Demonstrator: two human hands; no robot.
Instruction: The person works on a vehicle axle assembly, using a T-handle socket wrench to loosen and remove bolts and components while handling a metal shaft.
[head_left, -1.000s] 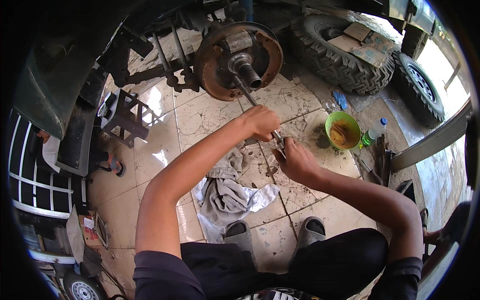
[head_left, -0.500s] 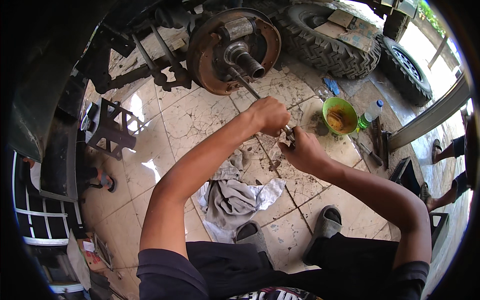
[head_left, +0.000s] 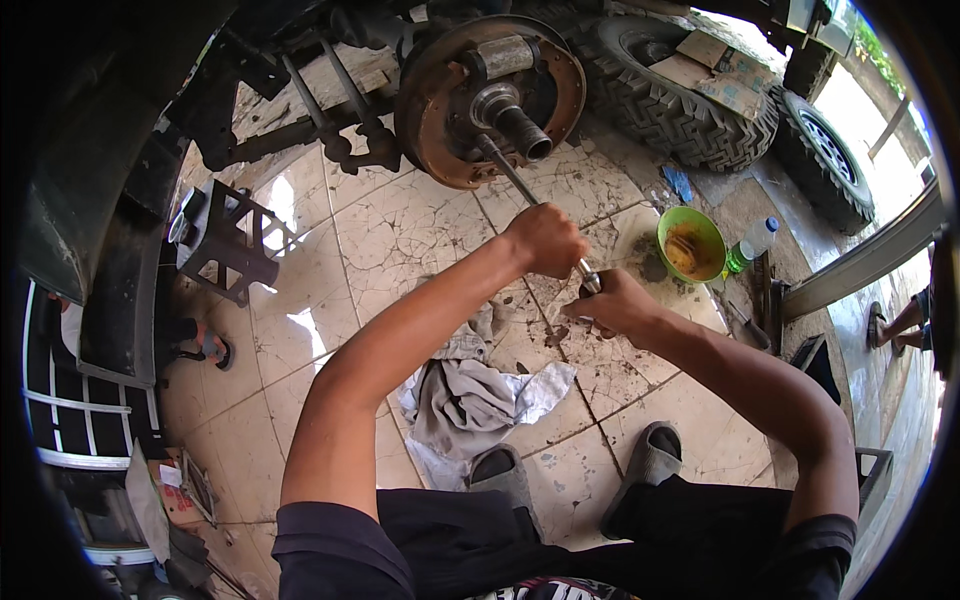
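Note:
A brake drum assembly [head_left: 428,150], rusty and with its brake shoes exposed, hangs at the top with a threaded axle stub [head_left: 524,135] pointing toward me. A long metal bar [head_left: 511,176] slants down from just below the stub; whether its far tip is fitted onto something I cannot make out. My left hand [head_left: 545,240] is closed around the bar's middle. At the shiny near end, my right hand [head_left: 618,302] has its fingers curled against the bar. On the tiles below lies a crumpled grey-brown cloth [head_left: 462,405] over a white one.
To the right stand a green bowl [head_left: 692,228] of brownish liquid and a green-bottomed bottle [head_left: 752,245]. Large tyres [head_left: 690,110] lie behind them, cardboard on top. A dark plastic stool [head_left: 228,245] is at left. Other people's feet [head_left: 880,328] show at both sides.
The view has shifted slightly, so the scene sits further right. My right hand has turned at the bar's near end, baring more of the shiny tip. The person at right has moved their feet.

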